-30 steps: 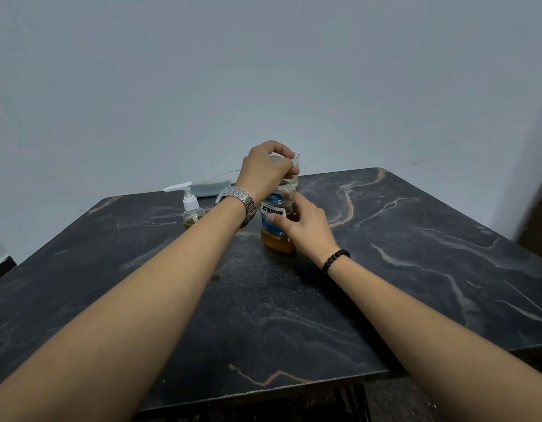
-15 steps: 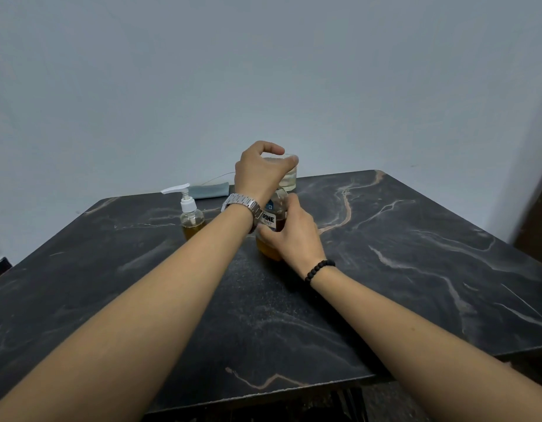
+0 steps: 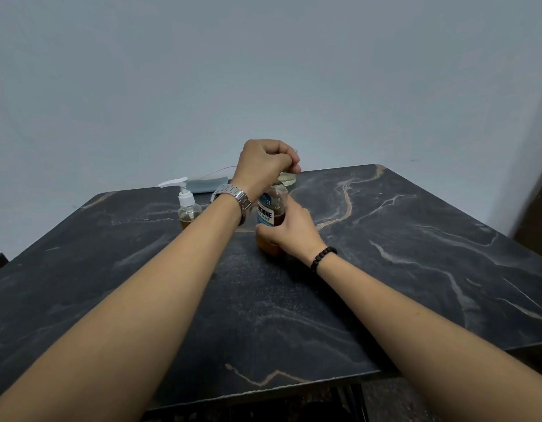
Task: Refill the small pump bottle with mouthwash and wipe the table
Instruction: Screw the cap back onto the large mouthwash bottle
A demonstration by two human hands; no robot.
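A mouthwash bottle [image 3: 269, 214] with a blue label and amber liquid stands near the middle of the dark marble table [image 3: 385, 254]. My right hand [image 3: 289, 231] is wrapped around its lower body. My left hand [image 3: 263, 166], with a metal watch at the wrist, is clenched over the bottle's top and hides the cap. The small pump bottle [image 3: 187, 205], clear with a white pump and a little amber liquid, stands to the left of the mouthwash bottle, apart from both hands.
A grey-blue cloth [image 3: 207, 184] lies at the table's far edge behind the pump bottle. A clear cup [image 3: 287, 177] with pale liquid stands behind my left hand. A pale wall rises just beyond the table.
My left hand has closed tighter over the bottle's top, fingers curled down. The bottle has turned a little in my right hand, showing more of the label.
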